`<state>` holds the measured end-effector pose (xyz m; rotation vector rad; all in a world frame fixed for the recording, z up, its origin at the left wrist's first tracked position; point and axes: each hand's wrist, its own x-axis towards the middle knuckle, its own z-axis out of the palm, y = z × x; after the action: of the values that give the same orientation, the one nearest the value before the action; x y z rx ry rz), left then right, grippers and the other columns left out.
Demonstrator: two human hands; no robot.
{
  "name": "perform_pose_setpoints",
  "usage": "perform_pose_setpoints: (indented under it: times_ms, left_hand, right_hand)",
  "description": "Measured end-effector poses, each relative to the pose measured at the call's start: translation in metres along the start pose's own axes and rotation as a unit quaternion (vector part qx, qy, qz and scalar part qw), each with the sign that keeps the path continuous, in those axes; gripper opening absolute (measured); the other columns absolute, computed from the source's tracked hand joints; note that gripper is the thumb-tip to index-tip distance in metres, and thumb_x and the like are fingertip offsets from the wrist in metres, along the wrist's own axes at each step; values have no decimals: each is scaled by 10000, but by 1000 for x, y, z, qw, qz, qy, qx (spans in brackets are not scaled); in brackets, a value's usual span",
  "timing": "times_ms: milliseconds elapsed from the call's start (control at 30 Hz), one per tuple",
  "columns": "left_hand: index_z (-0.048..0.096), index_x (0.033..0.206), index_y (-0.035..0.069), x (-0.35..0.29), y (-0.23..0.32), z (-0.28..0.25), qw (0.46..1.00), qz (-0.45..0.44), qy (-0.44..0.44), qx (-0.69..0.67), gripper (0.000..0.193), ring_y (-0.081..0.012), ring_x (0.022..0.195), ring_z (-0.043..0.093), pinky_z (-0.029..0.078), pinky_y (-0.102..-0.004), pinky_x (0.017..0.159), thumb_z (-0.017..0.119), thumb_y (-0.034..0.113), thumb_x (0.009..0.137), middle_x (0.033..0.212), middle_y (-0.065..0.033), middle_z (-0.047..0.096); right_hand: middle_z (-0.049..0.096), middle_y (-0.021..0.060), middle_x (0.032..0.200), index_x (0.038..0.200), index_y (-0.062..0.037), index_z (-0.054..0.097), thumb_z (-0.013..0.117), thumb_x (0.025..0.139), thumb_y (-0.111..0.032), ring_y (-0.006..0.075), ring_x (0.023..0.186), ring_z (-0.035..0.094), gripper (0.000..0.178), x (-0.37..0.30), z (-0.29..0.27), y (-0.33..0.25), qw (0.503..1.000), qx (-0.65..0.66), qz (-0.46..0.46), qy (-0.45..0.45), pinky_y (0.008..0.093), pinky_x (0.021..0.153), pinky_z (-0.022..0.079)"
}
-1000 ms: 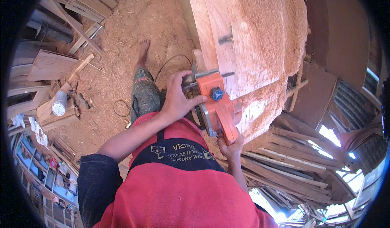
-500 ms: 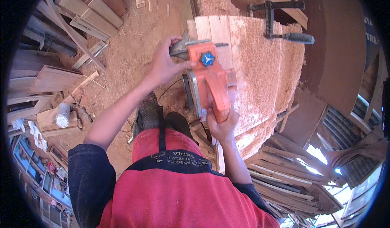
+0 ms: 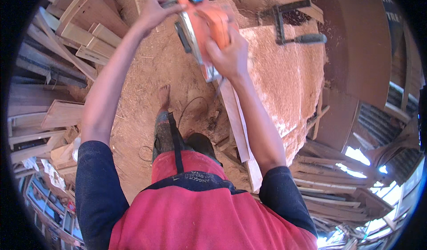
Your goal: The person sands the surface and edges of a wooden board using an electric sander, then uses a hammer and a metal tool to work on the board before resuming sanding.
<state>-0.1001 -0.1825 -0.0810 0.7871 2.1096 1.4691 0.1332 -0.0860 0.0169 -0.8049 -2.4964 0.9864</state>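
left hand grips front of planer | right hand wraps its rear handle | black clamp right of planer

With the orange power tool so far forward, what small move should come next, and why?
Probably draw the orange power tool back: the left hand, at its front, and the right hand, at its rear, both reach far forward, and it is near the far end of the dusty panel.
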Motion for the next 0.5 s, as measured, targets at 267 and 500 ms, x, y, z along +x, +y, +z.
perform_pose_setpoints:
  times_ms: [267,500]
  left_hand:
    - [581,1234,26,-169,113,-17,981,20,-63,-182,433,-171,980,606,478,-328,900,612,377,981,1111,-112,663]
    - [671,1109,29,-169,24,126,930,-250,-15,-268,316,-137,936,643,524,-308,833,613,320,1001,980,-49,690]
  right_hand:
    - [638,140,1258,1333,37,567,751,760,-347,224,1116,610,715,-161,-131,-19,947,270,166,-54,359,966,473]
    - [597,36,820,1273,13,525,695,801,-172,109,619,574,535,-388,-203,-55,822,306,406,257,262,514,487]
